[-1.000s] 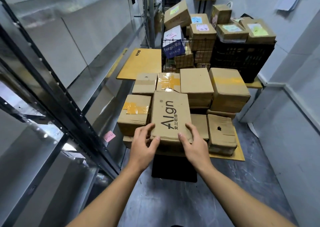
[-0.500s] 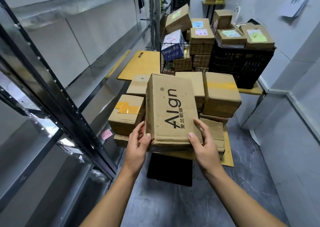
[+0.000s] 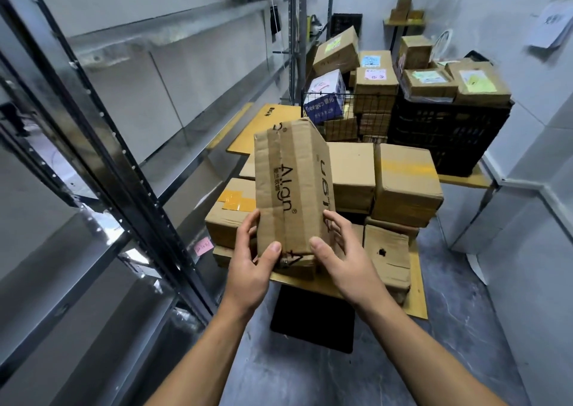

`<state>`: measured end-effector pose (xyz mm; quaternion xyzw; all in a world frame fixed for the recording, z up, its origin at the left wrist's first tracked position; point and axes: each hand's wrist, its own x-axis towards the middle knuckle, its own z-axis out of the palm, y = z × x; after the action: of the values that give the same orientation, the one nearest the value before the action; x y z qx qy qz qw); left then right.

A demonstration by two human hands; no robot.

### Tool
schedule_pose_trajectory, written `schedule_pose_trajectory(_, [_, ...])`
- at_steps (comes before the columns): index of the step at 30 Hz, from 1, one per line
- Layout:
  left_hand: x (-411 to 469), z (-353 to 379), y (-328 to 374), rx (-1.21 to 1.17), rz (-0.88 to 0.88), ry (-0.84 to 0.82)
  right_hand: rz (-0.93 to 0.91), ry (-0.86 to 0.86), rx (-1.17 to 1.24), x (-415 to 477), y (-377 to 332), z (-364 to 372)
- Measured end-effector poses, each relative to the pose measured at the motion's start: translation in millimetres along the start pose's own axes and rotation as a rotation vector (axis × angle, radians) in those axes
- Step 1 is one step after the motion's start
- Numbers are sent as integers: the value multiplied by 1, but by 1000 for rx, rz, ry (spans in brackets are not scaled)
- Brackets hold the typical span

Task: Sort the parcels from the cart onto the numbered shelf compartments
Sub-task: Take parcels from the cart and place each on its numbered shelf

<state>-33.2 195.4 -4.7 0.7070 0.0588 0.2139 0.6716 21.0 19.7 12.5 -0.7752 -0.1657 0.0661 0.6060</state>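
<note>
I hold a brown cardboard parcel printed "Align" [image 3: 293,188] upright in front of me, its taped seam facing me. My left hand [image 3: 251,263] grips its lower left edge, thumb on the front. My right hand [image 3: 344,257] grips the lower right edge the same way. Below and behind it the cart [image 3: 418,297], a yellow board, carries several more brown parcels [image 3: 403,185]. The metal shelf unit [image 3: 130,145] runs along my left, with a pink note [image 3: 203,246] stuck on a low shelf edge.
A wire basket [image 3: 341,117] and a black crate [image 3: 446,133], both topped with labelled parcels, stand behind the cart. A yellow board [image 3: 266,126] lies by the shelf. White wall panels close off the right side. Grey floor shows beneath my arms.
I lifted the parcel off the stack on the cart, raised it and turned it from its printed top face to the taped side. Both hands stayed on its lower end.
</note>
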Motion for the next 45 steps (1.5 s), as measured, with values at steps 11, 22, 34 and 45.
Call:
schedule_pose_trajectory(11, [24, -9, 7, -123, -65, 32, -37, 42, 259, 3, -14, 0])
schedule_pose_trajectory(22, [28, -19, 4, -146, -144, -27, 102, 16, 711, 15, -9, -9])
schedule_pose_trajectory(34, [11, -35, 8, 179, 40, 82, -60, -58, 87, 24, -2, -15])
schedule_pose_trajectory(45, [-19, -30, 5, 520, 161, 249, -17, -209, 242, 22, -6, 4])
